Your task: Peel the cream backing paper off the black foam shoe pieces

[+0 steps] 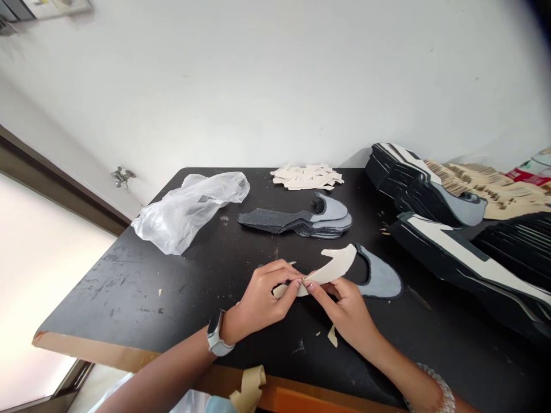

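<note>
Pinching with fingertips and thumbs, the left hand and right hand both clench one cream insole cutout, held just above the black table; a gray insole lies just beside them at 3 o'clock; stacked gray insoles sit at 12 o'clock; cream offcuts lie beyond those; a plastic bag lies at 10 o'clock.

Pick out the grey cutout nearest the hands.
The single grey cutout, right of the right hand; the other grey cutouts lie in stacks farther away.
</note>
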`<state>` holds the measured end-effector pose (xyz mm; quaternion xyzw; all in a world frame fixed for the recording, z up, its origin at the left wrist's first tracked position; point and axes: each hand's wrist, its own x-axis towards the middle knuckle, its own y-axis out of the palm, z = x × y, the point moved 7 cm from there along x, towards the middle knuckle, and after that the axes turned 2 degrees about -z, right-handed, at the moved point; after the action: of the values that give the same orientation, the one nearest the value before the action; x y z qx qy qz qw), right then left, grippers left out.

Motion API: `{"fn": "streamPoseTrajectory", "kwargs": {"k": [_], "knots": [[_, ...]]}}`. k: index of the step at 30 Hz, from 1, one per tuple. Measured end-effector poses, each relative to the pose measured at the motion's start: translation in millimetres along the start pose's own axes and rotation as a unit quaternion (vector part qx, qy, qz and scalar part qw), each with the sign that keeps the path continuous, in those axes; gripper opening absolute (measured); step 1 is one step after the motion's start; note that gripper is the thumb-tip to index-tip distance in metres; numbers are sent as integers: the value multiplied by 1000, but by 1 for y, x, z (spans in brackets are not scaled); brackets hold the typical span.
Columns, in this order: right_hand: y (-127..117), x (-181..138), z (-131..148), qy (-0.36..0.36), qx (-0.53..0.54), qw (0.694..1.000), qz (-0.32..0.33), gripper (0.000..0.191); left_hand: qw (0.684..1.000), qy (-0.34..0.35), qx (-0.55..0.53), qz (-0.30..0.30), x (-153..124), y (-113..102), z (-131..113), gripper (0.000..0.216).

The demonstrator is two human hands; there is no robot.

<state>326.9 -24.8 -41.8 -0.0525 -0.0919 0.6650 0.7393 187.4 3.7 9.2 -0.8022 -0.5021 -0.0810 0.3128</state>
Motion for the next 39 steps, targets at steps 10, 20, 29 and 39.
{"fn": "streamPoseTrajectory", "kwargs": {"k": [10,20,29,39], "knots": [[2,-3,2,-7,-10,1000,15,17,998,21,62,-24,1,1,3,12],[-1,-1,2,8,12,1000,1,19,1000,-26,1,-1,2,1,4,11],[-1,-1,0,-11,-41,999,2,22,1000,-8,5,-9,0,3,4,12],[-1,0,1,-4,-20,1000,-3,26,996,-1,82,-30,1,0,10,10]]}}
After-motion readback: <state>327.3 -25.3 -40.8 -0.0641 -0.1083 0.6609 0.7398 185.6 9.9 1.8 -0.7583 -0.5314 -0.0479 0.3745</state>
